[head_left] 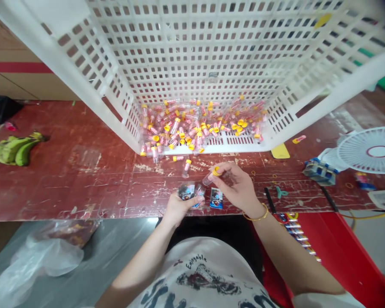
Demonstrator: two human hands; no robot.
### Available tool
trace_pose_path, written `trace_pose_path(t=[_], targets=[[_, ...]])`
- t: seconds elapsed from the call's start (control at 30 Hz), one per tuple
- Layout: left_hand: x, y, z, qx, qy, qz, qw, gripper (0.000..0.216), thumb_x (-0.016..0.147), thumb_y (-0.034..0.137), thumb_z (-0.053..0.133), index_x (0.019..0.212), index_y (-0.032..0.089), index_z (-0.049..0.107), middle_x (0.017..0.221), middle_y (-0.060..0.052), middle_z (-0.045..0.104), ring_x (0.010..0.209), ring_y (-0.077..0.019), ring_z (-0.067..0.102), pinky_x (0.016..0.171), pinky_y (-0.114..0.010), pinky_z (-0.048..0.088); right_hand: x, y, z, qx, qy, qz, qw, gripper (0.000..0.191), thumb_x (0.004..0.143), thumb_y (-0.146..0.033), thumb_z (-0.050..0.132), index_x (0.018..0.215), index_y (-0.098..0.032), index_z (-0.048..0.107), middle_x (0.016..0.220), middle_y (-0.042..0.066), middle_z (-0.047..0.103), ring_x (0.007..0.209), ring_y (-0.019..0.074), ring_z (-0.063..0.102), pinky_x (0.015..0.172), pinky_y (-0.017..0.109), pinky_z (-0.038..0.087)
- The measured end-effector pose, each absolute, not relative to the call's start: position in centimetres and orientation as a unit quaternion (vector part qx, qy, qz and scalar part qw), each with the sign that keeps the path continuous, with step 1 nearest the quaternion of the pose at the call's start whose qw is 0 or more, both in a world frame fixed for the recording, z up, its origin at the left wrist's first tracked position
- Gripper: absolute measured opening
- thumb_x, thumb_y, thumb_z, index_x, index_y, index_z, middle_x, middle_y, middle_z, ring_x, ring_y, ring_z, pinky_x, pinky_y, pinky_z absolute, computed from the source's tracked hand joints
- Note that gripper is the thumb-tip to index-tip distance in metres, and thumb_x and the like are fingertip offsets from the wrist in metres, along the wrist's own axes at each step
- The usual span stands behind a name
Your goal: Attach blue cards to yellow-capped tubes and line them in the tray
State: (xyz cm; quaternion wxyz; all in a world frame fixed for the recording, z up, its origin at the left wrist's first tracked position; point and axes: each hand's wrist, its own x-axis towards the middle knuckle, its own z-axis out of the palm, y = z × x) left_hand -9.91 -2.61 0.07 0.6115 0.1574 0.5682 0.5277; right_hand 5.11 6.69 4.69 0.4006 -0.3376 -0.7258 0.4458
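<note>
In my right hand [235,183], a small clear tube with a yellow cap [208,178] is pinched between thumb and fingers, tilted just above the table. My left hand [179,206] is closed on small dark blue printed packets [186,191] near the table's front edge. Another blue packet [216,198] lies flat between the two hands. Just beyond them rest a clear yellow-capped tube [186,167] and a second one lying sideways [180,158]. Many similar tubes with pink contents [199,139] are heaped in the white plastic crate [192,55], which is tipped on its side facing me.
Green bananas [16,149] lie at the left of the red worn table [83,179]. To the right are a yellow card [280,151], a white fan [368,150], a blue-and-clear pack [320,171] and a teal clip [280,192]. Plastic bags [48,252] sit below left.
</note>
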Motion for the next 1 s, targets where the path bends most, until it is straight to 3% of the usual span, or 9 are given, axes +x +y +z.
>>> trace_pose_path(t=[0.17, 0.3, 0.4, 0.43, 0.57, 0.7, 0.83, 1.0], targets=[[-9.4, -2.6, 0.3, 0.182, 0.575, 0.511, 0.612, 0.034, 0.055, 0.033, 0.085, 0.076, 0.012, 0.072, 0.069, -0.006, 0.072, 0.067, -0.0206, 0.069, 0.064, -0.030, 0.055, 4.7, 7.4, 3.7, -0.331, -0.713, 0.512, 0.346, 0.015, 0.080, -0.033, 0.066, 0.083, -0.022, 0.055, 0.084, 0.002, 0.062, 0.075, 0.0153, 0.061, 0.072, 0.032, 0.052], [-8.9, -2.5, 0.8, 0.173, 0.534, 0.519, 0.645, 0.034, 0.065, 0.034, 0.080, 0.089, 0.011, 0.072, 0.084, -0.011, 0.074, 0.079, -0.0243, 0.070, 0.067, -0.032, 0.056, 4.7, 8.1, 2.4, -0.352, -0.633, 0.615, 0.311, 0.022, 0.077, -0.039, 0.067, 0.081, -0.021, 0.055, 0.075, 0.000, 0.062, 0.070, 0.0149, 0.062, 0.069, 0.032, 0.053], [-8.3, -1.8, 1.1, 0.104, 0.496, 0.523, 0.685, 0.039, 0.065, 0.034, 0.081, 0.094, 0.010, 0.071, 0.092, -0.014, 0.074, 0.081, -0.0247, 0.070, 0.065, -0.031, 0.057, 5.1, 7.4, 1.6, -0.331, -0.624, 0.654, 0.272, 0.025, 0.080, -0.044, 0.062, 0.084, -0.020, 0.056, 0.083, 0.002, 0.064, 0.078, 0.0154, 0.063, 0.075, 0.033, 0.054], [-8.1, -1.5, 1.2, 0.082, 0.491, 0.524, 0.691, 0.039, 0.065, 0.034, 0.081, 0.094, 0.010, 0.071, 0.092, -0.014, 0.073, 0.080, -0.0238, 0.070, 0.065, -0.031, 0.057, 5.3, 6.8, 1.4, -0.316, -0.638, 0.654, 0.257, 0.028, 0.077, -0.044, 0.066, 0.090, -0.021, 0.055, 0.090, 0.003, 0.064, 0.082, 0.0158, 0.063, 0.076, 0.033, 0.054], [-7.6, -0.6, 1.4, 0.049, 0.482, 0.527, 0.698, 0.039, 0.067, 0.036, 0.079, 0.094, 0.009, 0.071, 0.090, -0.014, 0.073, 0.075, -0.0207, 0.070, 0.065, -0.028, 0.058, 5.9, 4.3, 0.6, -0.325, -0.707, 0.567, 0.269, 0.076, 0.055, -0.030, 0.083, 0.116, -0.026, 0.040, 0.111, 0.006, 0.053, 0.093, 0.0193, 0.059, 0.080, 0.035, 0.054], [-7.4, -0.8, 1.7, 0.087, 0.485, 0.504, 0.709, 0.035, 0.068, 0.035, 0.078, 0.091, 0.010, 0.072, 0.082, -0.011, 0.074, 0.072, -0.0185, 0.069, 0.063, -0.025, 0.056, 6.1, 3.5, 0.0, -0.369, -0.723, 0.479, 0.334, 0.065, 0.061, -0.019, 0.075, 0.114, -0.025, 0.036, 0.109, 0.006, 0.048, 0.099, 0.0211, 0.056, 0.083, 0.035, 0.052], [-7.3, -1.5, 1.6, 0.103, 0.502, 0.493, 0.703, 0.028, 0.067, 0.030, 0.079, 0.086, 0.011, 0.072, 0.074, -0.008, 0.073, 0.066, -0.0166, 0.067, 0.060, -0.024, 0.054, 6.3, 3.4, -0.4, -0.363, -0.712, 0.500, 0.335, 0.067, 0.061, -0.019, 0.074, 0.113, -0.026, 0.032, 0.108, 0.006, 0.047, 0.098, 0.0212, 0.056, 0.080, 0.034, 0.052], [-6.9, -1.7, 1.4, 0.112, 0.491, 0.492, 0.710, 0.026, 0.069, 0.030, 0.078, 0.087, 0.012, 0.073, 0.077, -0.008, 0.074, 0.070, -0.0159, 0.068, 0.065, -0.023, 0.054, 6.3, 3.1, -0.7, -0.367, -0.697, 0.504, 0.354, 0.064, 0.062, -0.013, 0.068, 0.112, -0.025, 0.031, 0.106, 0.005, 0.046, 0.095, 0.0188, 0.056, 0.079, 0.032, 0.051]])
